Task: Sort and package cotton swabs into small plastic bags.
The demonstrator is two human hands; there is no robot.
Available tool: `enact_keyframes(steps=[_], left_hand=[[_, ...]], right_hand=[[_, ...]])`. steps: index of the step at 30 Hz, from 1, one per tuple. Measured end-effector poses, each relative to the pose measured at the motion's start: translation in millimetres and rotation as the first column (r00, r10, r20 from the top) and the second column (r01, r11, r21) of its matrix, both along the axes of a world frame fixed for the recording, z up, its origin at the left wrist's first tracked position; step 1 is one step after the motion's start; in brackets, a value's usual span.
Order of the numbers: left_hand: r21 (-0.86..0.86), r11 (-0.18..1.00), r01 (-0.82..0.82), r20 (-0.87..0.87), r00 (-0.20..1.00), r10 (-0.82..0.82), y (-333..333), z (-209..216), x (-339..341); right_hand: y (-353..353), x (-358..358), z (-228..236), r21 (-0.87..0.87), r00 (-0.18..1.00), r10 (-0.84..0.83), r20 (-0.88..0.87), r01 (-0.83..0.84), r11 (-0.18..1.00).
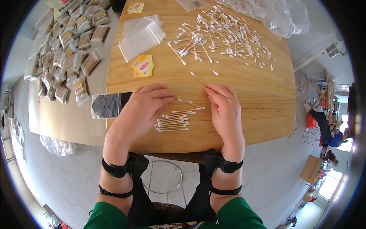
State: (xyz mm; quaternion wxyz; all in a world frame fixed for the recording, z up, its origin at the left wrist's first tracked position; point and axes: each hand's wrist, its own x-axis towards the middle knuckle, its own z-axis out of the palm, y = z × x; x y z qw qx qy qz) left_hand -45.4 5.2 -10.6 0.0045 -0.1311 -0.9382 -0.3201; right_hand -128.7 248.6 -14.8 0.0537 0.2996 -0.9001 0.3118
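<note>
My right hand (224, 102) is closed in a pinch on one end of a cotton swab (197, 78), which points away to the far left. My left hand (148, 102) has its fingertips together on another cotton swab (187, 101) that slants right over the table. Just below the fingers, a row of cotton swabs (172, 123) lies side by side, nearly level. Part of the row's left end is close to my left hand. Beyond both hands a large loose heap of cotton swabs (228, 32) spreads across the wooden table (267, 99).
Clear plastic bags (141, 37) and yellow printed cards (143, 66) lie at the far left. Many filled swab packets (72, 57) cover the side table. A dark pad in plastic (106, 106) sits by my left wrist. A plastic sheet (282, 17) lies behind the heap; a stool (164, 175) stands below.
</note>
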Motion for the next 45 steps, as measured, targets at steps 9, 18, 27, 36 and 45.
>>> enact_keyframes(steps=[9,18,27,36,45], left_hand=[[0.21,0.978,0.003,0.01,1.0,-0.005,23.7,5.0,-0.6],[0.136,0.963,-0.235,-0.09,0.965,0.248,27.3,6.4,-5.9],[0.138,0.983,-0.12,-0.004,0.993,0.122,28.4,7.2,-5.7],[0.234,0.951,-0.2,0.001,0.979,0.206,19.7,0.3,-4.1],[0.285,0.951,-0.118,-0.189,0.966,0.176,24.0,-17.3,-1.8]], right_hand=[[-8.1,4.0,0.4,-0.06,0.986,0.158,0.046,-0.155,0.986],[-13.3,8.2,4.5,-0.164,0.985,0.118,0.125,-0.097,0.982],[1.6,-20.1,3.1,-0.059,0.946,-0.231,0.226,0.25,0.967],[-9.0,-33.4,-11.4,0.132,0.988,-0.146,0.051,0.139,0.982],[-57.4,-29.8,5.7,-0.012,0.97,-0.021,0.243,0.025,1.0]])
